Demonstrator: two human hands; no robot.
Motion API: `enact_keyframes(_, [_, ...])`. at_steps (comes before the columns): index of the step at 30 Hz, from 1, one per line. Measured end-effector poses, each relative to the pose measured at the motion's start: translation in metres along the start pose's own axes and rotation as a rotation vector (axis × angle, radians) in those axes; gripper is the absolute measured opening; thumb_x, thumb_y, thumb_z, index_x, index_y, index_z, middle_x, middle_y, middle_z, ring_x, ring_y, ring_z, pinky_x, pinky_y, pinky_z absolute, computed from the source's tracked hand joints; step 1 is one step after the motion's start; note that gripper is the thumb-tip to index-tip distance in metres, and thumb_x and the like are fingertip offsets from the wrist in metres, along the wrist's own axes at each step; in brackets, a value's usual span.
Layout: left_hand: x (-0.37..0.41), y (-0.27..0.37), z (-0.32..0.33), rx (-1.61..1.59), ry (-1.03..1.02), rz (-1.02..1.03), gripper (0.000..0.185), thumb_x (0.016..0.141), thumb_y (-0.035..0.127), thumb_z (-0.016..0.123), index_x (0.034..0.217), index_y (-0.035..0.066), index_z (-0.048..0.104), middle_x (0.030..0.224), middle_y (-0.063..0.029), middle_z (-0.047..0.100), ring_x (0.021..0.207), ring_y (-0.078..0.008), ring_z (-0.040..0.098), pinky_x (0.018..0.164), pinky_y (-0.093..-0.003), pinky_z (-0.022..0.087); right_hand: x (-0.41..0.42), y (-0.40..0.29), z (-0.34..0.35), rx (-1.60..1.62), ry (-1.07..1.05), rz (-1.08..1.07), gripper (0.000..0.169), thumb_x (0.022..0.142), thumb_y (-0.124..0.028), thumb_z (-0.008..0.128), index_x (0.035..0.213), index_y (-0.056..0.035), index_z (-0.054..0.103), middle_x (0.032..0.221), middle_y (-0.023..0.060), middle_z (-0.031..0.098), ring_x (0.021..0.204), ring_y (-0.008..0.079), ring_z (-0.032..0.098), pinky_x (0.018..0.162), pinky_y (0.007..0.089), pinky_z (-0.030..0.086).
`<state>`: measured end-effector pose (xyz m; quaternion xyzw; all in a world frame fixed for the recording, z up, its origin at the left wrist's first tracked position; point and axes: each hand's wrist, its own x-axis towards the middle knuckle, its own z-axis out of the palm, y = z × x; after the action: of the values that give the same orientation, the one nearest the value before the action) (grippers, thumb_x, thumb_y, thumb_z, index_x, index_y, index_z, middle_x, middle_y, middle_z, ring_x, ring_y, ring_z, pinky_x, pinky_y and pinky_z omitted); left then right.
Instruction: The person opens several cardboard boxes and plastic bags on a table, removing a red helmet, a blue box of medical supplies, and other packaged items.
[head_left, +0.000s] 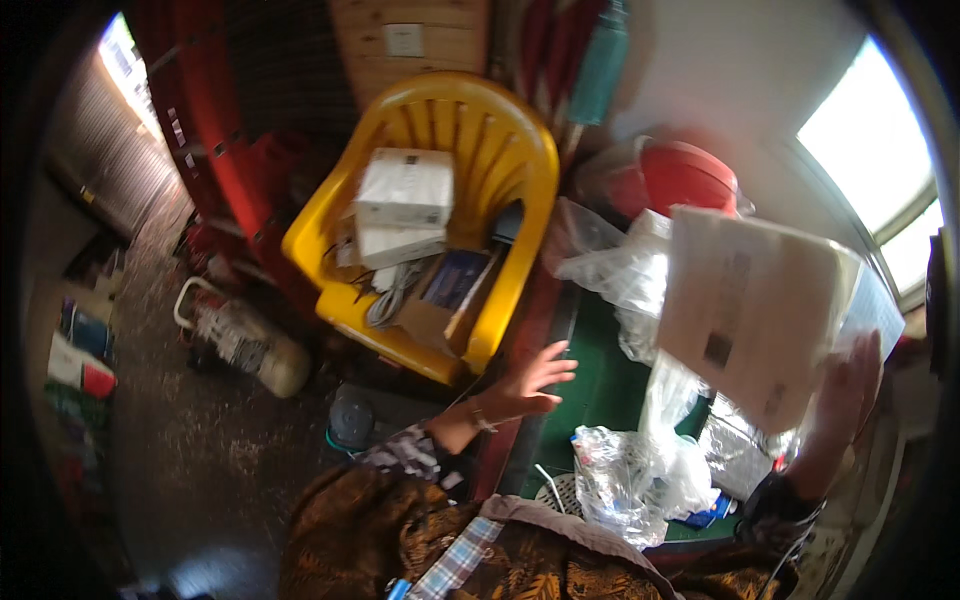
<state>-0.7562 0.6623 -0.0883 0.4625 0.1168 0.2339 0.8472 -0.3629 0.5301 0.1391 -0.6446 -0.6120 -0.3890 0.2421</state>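
My left hand (534, 380) is empty, its fingers spread over the near left edge of a green-topped table (604, 382). On the right, my blurred right hand (844, 405) lies against the lower right side of a cardboard box (742, 300) that bears printing. Whether its fingers grip the box is unclear. The box is tilted above the right part of the table, hiding what is behind it. Clear plastic bags (630, 476) lie crumpled in front of me, beside a silvery packet (739, 450) and a blue packet (705, 514).
A yellow plastic chair (517, 300) left of the table holds white boxes (405, 187), a grey cable (390, 304) and an open carton (450, 292). A red bucket (686, 176) stands behind the cardboard box. An air compressor (247, 341) and a red ladder (232, 172) are at left.
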Motion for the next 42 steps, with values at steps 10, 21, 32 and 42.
enact_keyframes(10, [-0.069,0.035,0.015,-0.282,0.267,0.199,0.086,0.079,0.047,0.067,0.143,0.013,0.022,0.137,-0.0093,0.040,0.122,-0.0243,0.045,0.095,-0.0413,0.045,-0.039,-0.174,0.085,1.433,-0.370,1.349,0.020,0.089,-0.013,0.059,0.106,-0.0017,0.057,0.085,0.0017,0.061,0.069,0.0076,0.055,0.058,0.0214,0.043])
enact_keyframes(21, [-0.042,0.035,-0.051,-0.401,0.453,0.174,0.052,0.090,0.045,0.049,0.132,0.015,0.040,0.127,-0.0068,0.050,0.115,-0.0239,0.051,0.084,-0.0442,0.050,0.019,-0.241,0.077,1.305,-0.755,0.633,0.021,0.086,-0.012,0.054,0.067,-0.0022,0.057,0.060,-0.0004,0.053,0.055,0.0081,0.047,0.052,0.0233,0.037])
enact_keyframes(32, [0.028,0.039,-0.066,-0.468,0.378,0.233,0.048,0.092,0.036,0.053,0.130,0.008,0.044,0.112,0.0000,0.054,0.099,-0.0088,0.053,0.076,-0.0254,0.049,0.051,-0.271,0.105,0.898,-0.555,-0.159,0.009,0.074,0.001,0.063,0.071,-0.0054,0.057,0.065,0.0064,0.055,0.056,0.0217,0.054,0.057,0.0326,0.042])
enact_keyframes(42, [0.023,-0.010,-0.170,1.575,1.161,0.102,0.037,0.081,0.029,0.061,0.108,0.004,0.058,0.105,-0.0170,0.061,0.103,-0.0323,0.054,0.084,-0.0457,0.047,0.073,-0.240,0.129,1.109,-0.425,0.545,0.026,0.088,-0.011,0.058,0.064,-0.0049,0.052,0.059,-0.0035,0.045,0.055,0.0064,0.040,0.051,0.0221,0.030])
